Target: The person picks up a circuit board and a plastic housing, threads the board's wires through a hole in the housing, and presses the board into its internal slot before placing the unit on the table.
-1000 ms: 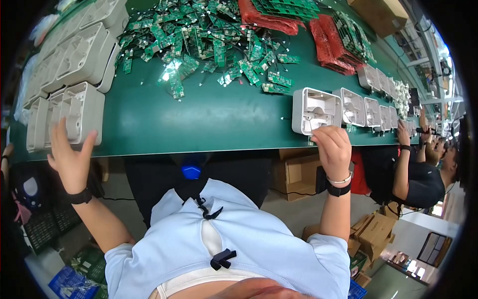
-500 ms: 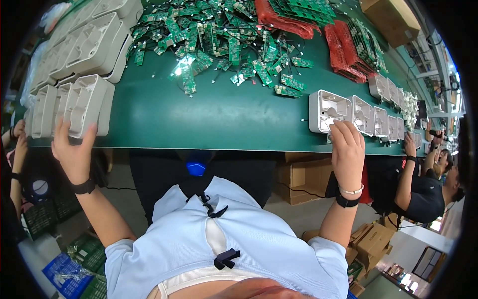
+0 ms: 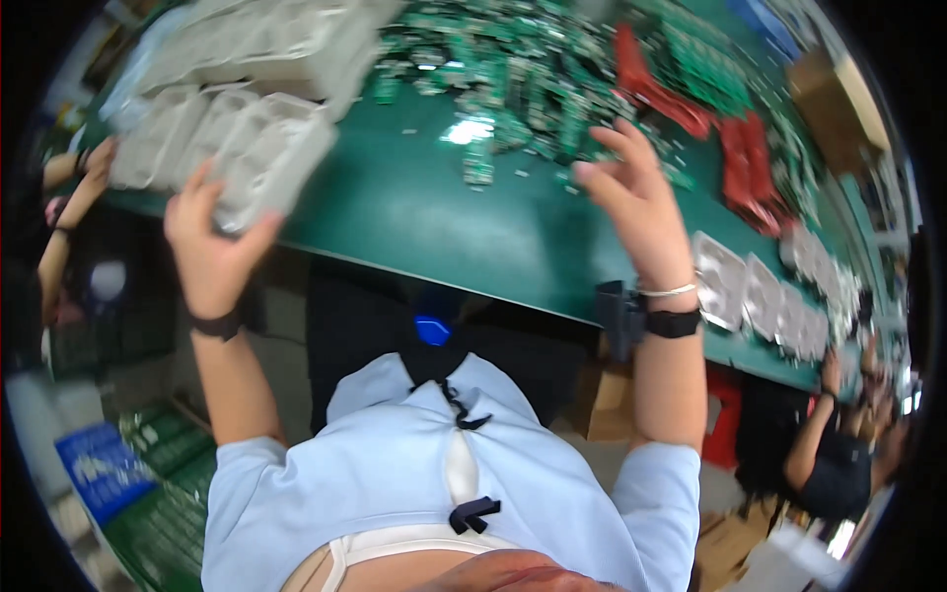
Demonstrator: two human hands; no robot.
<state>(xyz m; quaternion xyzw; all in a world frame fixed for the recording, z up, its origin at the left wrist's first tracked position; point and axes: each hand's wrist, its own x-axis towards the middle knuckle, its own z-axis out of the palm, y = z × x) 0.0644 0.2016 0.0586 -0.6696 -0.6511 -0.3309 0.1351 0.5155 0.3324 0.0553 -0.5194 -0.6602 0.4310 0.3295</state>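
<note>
My left hand (image 3: 219, 237) grips the near end of a pale grey plastic housing (image 3: 279, 148), with the thumb on one side and the fingers on the other. The housing has moulded compartments and stands at the front of a row at the left of the table. Over the middle of the table my right hand (image 3: 636, 202) is raised with thumb and fingers apart, holding nothing. Just beyond its fingertips lies a heap of small green circuit boards (image 3: 478, 163) with wires. Motion blurs the picture.
More grey housings (image 3: 286, 49) are stacked at the far left. Red bubble wrap (image 3: 745, 178) and green board panels (image 3: 695, 64) lie far right, near a cardboard box (image 3: 838, 109). Filled housings (image 3: 720, 281) line the right edge. Co-workers' hands (image 3: 84, 187) show at both sides.
My right hand has left the housing at the right edge and moved up and left toward the circuit boards. My left hand stays at the grey housing. The whole view has turned.
</note>
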